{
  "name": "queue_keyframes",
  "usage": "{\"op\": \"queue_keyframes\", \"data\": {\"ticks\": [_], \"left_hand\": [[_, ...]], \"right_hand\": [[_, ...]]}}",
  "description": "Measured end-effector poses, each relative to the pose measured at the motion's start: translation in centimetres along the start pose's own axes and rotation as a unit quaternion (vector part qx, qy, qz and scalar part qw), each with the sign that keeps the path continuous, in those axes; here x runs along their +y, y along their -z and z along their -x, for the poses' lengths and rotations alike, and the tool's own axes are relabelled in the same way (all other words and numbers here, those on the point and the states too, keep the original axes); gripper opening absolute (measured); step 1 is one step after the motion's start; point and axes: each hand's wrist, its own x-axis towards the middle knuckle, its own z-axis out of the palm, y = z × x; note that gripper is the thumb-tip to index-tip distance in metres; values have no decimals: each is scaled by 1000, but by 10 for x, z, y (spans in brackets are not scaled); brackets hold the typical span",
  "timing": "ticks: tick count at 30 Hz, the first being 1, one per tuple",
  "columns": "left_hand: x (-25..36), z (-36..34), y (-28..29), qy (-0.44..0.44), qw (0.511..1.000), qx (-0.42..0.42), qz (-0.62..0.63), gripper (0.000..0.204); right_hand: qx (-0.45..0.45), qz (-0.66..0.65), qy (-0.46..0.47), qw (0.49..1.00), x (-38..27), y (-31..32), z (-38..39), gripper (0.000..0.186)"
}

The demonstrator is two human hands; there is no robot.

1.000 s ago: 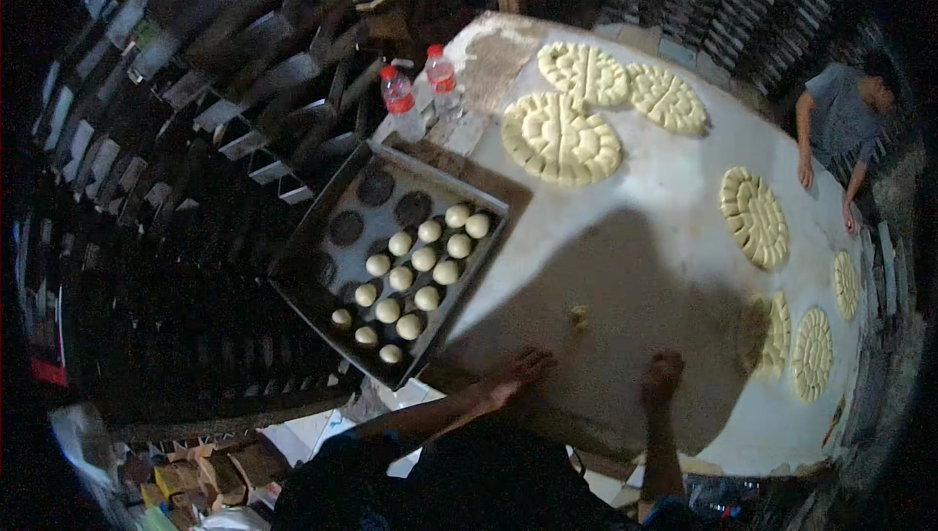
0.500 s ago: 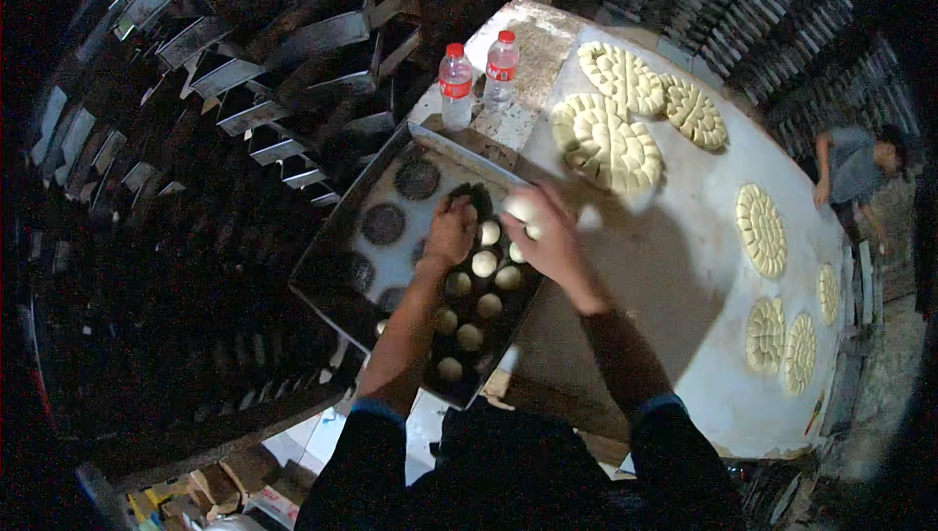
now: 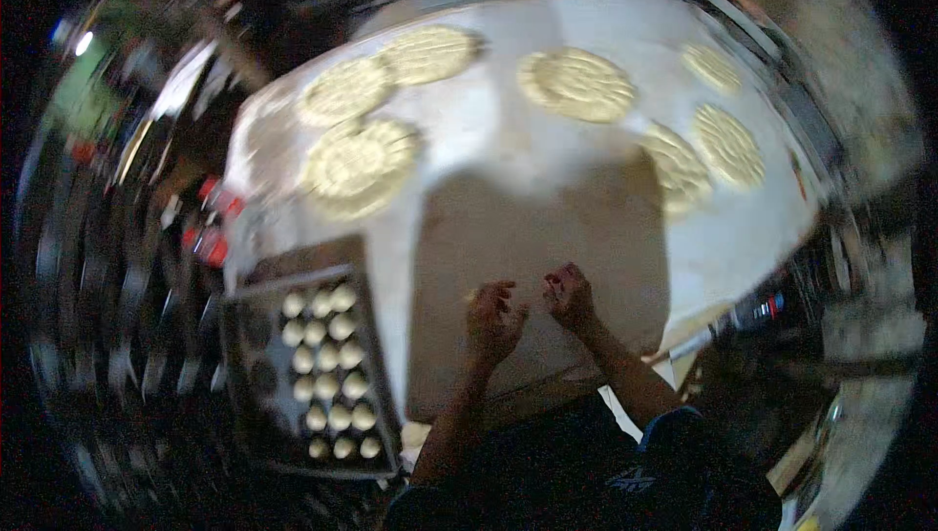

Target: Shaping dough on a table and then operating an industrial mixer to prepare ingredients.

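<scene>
our left hand [image 3: 496, 324] and right hand [image 3: 571, 297] kinda half-curled over the big white table [image 3: 474, 130], can't tell if we're holding anything, round cream dough balls [image 3: 351, 353] in a dark rectangular metal tray [image 3: 269, 419] to our left

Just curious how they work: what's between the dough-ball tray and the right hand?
The left hand, over the shaded table, lies between tray and right hand in the head view.

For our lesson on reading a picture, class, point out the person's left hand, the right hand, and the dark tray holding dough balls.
Left hand [image 3: 494, 325]: head view, middle of the hand.
Right hand [image 3: 571, 298]: head view, middle of the hand.
Dark tray [image 3: 267, 412]: head view, bare floor toward its left side.
</scene>
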Motion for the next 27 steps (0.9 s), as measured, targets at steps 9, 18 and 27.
{"op": "queue_keyframes", "data": {"ticks": [9,18,27], "left_hand": [[-29,-229,-326,110,985,-96,-95,61],[59,-219,-375,351,877,-14,328,57],[-28,-193,-319,265,891,-145,338,41]], "right_hand": [[88,89,-54,991,121,140,37,11],[115,-349,-351,861,199,127,8,37],[252,-437,-488,712,157,90,-68,59]]}}
